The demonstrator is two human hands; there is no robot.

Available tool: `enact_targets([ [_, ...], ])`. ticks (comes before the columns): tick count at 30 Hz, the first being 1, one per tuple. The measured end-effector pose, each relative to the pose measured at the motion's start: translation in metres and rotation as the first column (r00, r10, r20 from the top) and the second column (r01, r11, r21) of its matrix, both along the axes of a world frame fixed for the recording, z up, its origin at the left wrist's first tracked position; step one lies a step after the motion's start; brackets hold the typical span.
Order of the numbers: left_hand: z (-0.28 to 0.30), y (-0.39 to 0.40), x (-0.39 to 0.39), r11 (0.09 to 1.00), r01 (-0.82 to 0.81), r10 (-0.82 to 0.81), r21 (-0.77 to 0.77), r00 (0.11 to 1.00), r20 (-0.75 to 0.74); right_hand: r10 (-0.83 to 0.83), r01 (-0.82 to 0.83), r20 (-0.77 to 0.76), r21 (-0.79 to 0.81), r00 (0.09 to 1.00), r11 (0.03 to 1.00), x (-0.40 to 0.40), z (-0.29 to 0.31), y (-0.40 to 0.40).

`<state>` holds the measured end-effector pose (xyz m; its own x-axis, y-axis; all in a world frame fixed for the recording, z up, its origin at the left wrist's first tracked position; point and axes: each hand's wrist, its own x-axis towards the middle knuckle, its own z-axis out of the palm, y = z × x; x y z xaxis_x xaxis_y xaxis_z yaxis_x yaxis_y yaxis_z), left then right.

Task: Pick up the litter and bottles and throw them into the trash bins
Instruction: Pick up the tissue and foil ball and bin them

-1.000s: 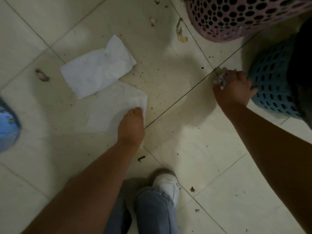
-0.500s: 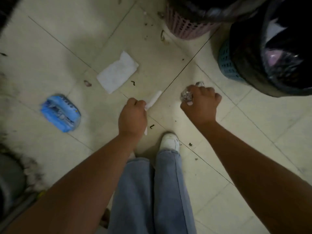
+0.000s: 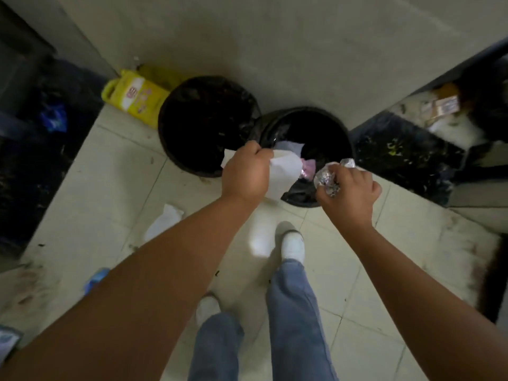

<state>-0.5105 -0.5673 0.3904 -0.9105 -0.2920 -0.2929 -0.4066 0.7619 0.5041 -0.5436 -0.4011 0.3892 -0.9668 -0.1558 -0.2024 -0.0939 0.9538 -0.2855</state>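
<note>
My left hand (image 3: 246, 171) grips a white paper tissue (image 3: 284, 171) that hangs over the near rim of the right trash bin (image 3: 341, 127). My right hand (image 3: 349, 193) is closed on a crumpled shiny wrapper (image 3: 327, 178), held above the same bin's front edge. Both bins have black liners; the left trash bin (image 3: 170, 116) stands beside the right one against the wall. Paper and pink litter lie inside the right bin. Another white tissue (image 3: 165, 220) lies on the tiled floor to the left of my left forearm.
A yellow bag (image 3: 134, 99) leans on the wall left of the bins. A blue packet (image 3: 94, 279) lies on the floor by my left arm. Dark cluttered areas flank the tiles on both sides. My legs and white shoes (image 3: 292, 244) stand just before the bins.
I have stood up from the floor with the tissue in my left hand and the wrapper in my right, and both hands have come over the right bin.
</note>
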Motion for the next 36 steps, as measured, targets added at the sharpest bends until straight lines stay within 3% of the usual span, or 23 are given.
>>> enact_targets([
  [3, -0.015, 0.027, -0.035, 1.000, 0.007, -0.007, -0.005, 1.000, 0.021, 0.026, -0.026, 0.006, -0.013, 1.000, 1.000, -0.027, -0.018, 0.021],
  [9, -0.090, 0.077, -0.104, 0.968, -0.230, 0.210, 0.098, 0.961, 0.182, 0.110, -0.084, 0.268, -0.109, 0.957, 0.991, -0.082, -0.085, 0.057],
  [13, -0.141, 0.092, -0.108, 0.984, -0.153, 0.107, 0.097, 0.923, 0.370, 0.189, -0.159, 0.373, -0.110, 0.909, 0.981, -0.100, -0.121, 0.066],
  [17, -0.158, 0.089, -0.086, 0.999, 0.029, -0.033, 0.015, 0.868, 0.496, 0.249, -0.256, 0.496, -0.054, 0.832, 0.965, -0.105, -0.145, 0.057],
  [20, -0.157, 0.077, -0.072, 0.971, 0.227, -0.159, -0.073, 0.845, 0.511, 0.269, -0.306, 0.534, -0.020, 0.802, 0.952, -0.102, -0.155, 0.045],
  [23, -0.150, 0.060, -0.057, 0.951, 0.284, -0.182, -0.122, 0.833, 0.522, 0.305, -0.383, 0.546, 0.030, 0.780, 0.923, -0.093, -0.154, 0.033],
  [31, -0.074, -0.021, 0.035, 0.979, 0.086, 0.040, -0.185, 0.809, 0.586, 0.489, -0.526, 0.481, -0.068, 0.727, 0.848, -0.039, -0.088, -0.054],
  [36, -0.039, -0.093, 0.136, 0.949, -0.142, 0.294, -0.283, 0.727, 0.621, 0.668, -0.674, 0.424, -0.163, 0.612, 0.721, 0.021, -0.050, -0.147],
])
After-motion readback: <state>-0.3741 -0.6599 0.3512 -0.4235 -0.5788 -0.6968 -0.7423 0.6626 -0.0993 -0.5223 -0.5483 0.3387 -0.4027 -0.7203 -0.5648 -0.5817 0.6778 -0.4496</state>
